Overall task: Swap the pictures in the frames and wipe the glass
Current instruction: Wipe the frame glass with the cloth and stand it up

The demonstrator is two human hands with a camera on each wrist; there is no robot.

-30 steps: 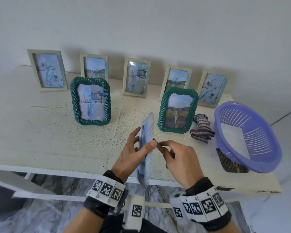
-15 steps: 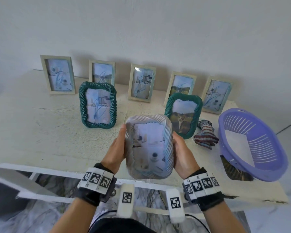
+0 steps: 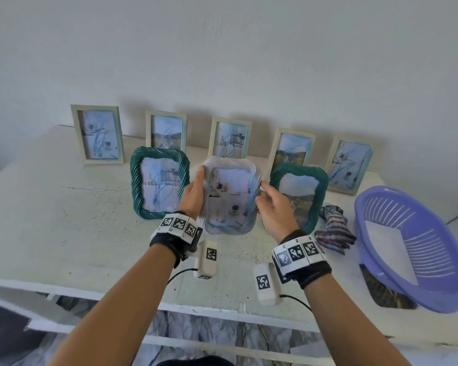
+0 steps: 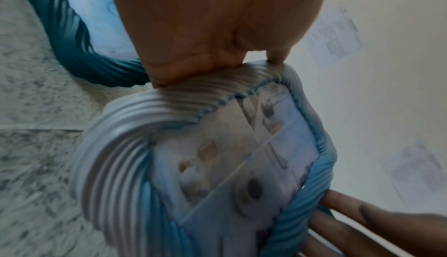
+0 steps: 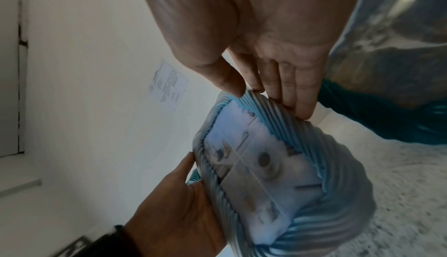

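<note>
I hold a pale blue ribbed picture frame (image 3: 229, 195) upright above the white table (image 3: 64, 233), its picture facing me. My left hand (image 3: 195, 192) grips its left edge and my right hand (image 3: 271, 204) grips its right edge. The left wrist view shows the pale blue frame (image 4: 217, 156) with my palm on its rim; in the right wrist view the same frame (image 5: 278, 175) sits between thumb and fingers. Two dark green ribbed frames stand behind it, one at the left (image 3: 159, 186) and one at the right (image 3: 300, 192). A striped cloth (image 3: 333, 228) lies to the right.
Several thin pale frames (image 3: 97, 134) lean against the wall at the back of the table. A purple plastic basket (image 3: 413, 247) sits at the table's right end, beyond the cloth. The table's front edge (image 3: 222, 310) runs below my wrists.
The pale frame turned from edge-on to facing me, both hands took its sides, and it has been carried up and away, toward the two green frames.
</note>
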